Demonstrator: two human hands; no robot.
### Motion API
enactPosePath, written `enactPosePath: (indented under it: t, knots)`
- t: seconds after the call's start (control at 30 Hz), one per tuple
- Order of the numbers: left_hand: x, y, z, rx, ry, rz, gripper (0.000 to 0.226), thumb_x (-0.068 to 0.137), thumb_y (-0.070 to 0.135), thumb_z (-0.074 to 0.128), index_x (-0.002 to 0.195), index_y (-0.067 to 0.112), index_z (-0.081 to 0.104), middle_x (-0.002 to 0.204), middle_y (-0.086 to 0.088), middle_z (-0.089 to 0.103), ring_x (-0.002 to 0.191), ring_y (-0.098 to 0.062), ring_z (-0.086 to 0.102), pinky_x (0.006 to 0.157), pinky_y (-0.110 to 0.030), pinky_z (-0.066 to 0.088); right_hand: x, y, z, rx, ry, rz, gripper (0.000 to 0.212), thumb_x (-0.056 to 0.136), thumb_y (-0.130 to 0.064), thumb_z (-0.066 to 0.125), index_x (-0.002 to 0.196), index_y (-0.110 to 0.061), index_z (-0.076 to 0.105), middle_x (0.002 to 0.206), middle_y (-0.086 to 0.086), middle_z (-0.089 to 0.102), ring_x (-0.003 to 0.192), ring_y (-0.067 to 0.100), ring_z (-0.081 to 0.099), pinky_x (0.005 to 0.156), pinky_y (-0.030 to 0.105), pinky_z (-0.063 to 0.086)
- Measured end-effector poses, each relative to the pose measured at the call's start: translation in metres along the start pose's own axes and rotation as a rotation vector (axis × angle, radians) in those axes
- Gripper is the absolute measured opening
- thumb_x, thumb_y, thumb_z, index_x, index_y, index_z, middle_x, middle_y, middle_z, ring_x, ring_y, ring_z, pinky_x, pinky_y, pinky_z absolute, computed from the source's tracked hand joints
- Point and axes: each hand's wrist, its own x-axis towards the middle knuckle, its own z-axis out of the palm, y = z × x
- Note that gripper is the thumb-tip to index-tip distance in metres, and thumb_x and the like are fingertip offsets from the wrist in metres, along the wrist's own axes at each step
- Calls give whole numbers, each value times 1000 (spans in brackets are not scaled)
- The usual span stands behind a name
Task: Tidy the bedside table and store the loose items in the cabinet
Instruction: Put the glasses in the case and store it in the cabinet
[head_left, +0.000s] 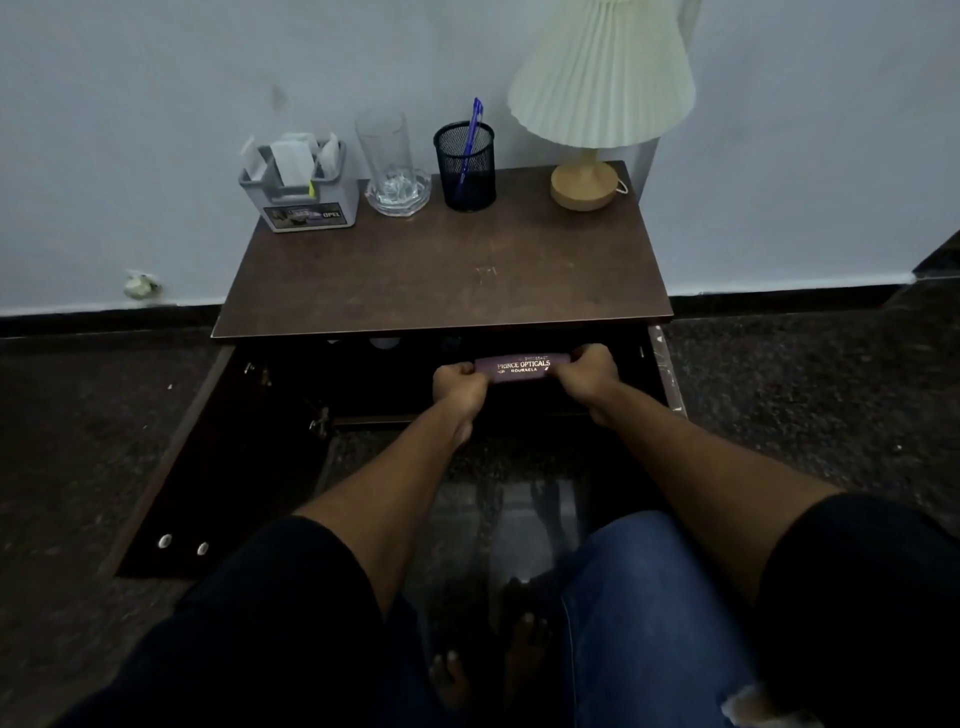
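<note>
A purple spectacle case (522, 367) with gold lettering is held level between my left hand (460, 387) and my right hand (589, 376), one hand gripping each end. It sits just inside the dark open cabinet (395, 384) below the brown bedside table top (447, 275). The left cabinet door (223, 457) stands swung wide open. The right door (667, 369) shows edge-on. The cabinet's inside is too dark to make out.
Along the table's back edge stand a grey organiser with papers (301, 182), a tall glass in a glass dish (392, 166), a black mesh pen holder with a blue pen (465, 163) and a pleated lamp (597, 104). My knees and bare feet are on the dark floor in front.
</note>
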Motion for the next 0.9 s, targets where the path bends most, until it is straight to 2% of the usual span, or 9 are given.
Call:
enactPosePath:
  t: [0.07, 0.13, 0.23, 0.37, 0.43, 0.5, 0.57, 0.7, 0.9]
  knots:
    - [14, 1, 10, 16, -10, 0, 16, 86, 8, 67, 102, 9, 73, 86, -3, 68, 80, -17, 63, 70, -25, 51, 16, 1, 5, -2, 22, 18, 38, 79, -28, 73, 106, -2, 71, 104, 16, 73, 95, 32, 70, 80, 36, 57]
    - [26, 1, 17, 32, -14, 2, 19, 87, 12, 69, 105, 7, 68, 89, -4, 67, 86, -20, 63, 67, -23, 49, 31, 3, 11, 4, 5, 35, 38, 82, -30, 72, 107, 0, 70, 107, 17, 72, 97, 34, 70, 82, 38, 58]
    - [47, 1, 29, 48, -31, -44, 32, 88, 15, 70, 115, -1, 64, 108, -14, 69, 91, -25, 64, 74, -29, 51, 52, 8, 21, 24, -18, 67, 37, 87, -29, 65, 108, 1, 72, 113, 20, 72, 103, 35, 69, 87, 38, 56]
    - [63, 5, 42, 29, -75, -90, 32, 92, 10, 61, 121, -2, 65, 123, -16, 68, 85, -19, 64, 77, -26, 48, 69, 4, 29, -6, -100, 89, 51, 98, -38, 52, 141, -9, 55, 148, 13, 53, 136, 31, 50, 111, 32, 41]
    - [71, 7, 47, 61, -103, -66, 39, 97, 13, 55, 135, 2, 58, 138, -13, 60, 110, -23, 64, 91, -26, 49, 77, 2, 32, -57, -132, 96, 57, 102, -45, 47, 148, -11, 47, 154, 12, 45, 141, 32, 43, 115, 32, 36]
    - [76, 10, 50, 93, -151, -87, 44, 101, 14, 50, 144, 4, 50, 148, -13, 51, 132, -27, 53, 108, -32, 46, 82, 1, 33, -33, -154, 121, 59, 103, -44, 48, 149, -8, 45, 155, 14, 43, 142, 32, 43, 117, 35, 34]
    - [79, 11, 52, 89, -191, -124, 43, 103, 13, 48, 145, 2, 49, 149, -15, 50, 135, -29, 51, 113, -39, 43, 88, 1, 36, 32, -201, 77, 51, 107, -31, 43, 150, -6, 41, 158, 13, 39, 145, 29, 38, 120, 35, 29]
    - [80, 12, 53, 64, -231, -112, 42, 105, 14, 47, 145, 3, 49, 150, -16, 50, 137, -30, 49, 115, -43, 41, 94, 1, 36, 80, -222, 38, 46, 108, -17, 38, 152, -3, 34, 160, 13, 33, 148, 28, 31, 117, 29, 23]
    - [73, 13, 51, 55, -194, -80, 44, 103, 20, 50, 144, 6, 51, 148, -12, 53, 135, -28, 52, 114, -41, 43, 86, 0, 32, 42, -200, 4, 50, 107, -30, 41, 153, -10, 36, 161, 9, 33, 148, 26, 31, 123, 35, 24]
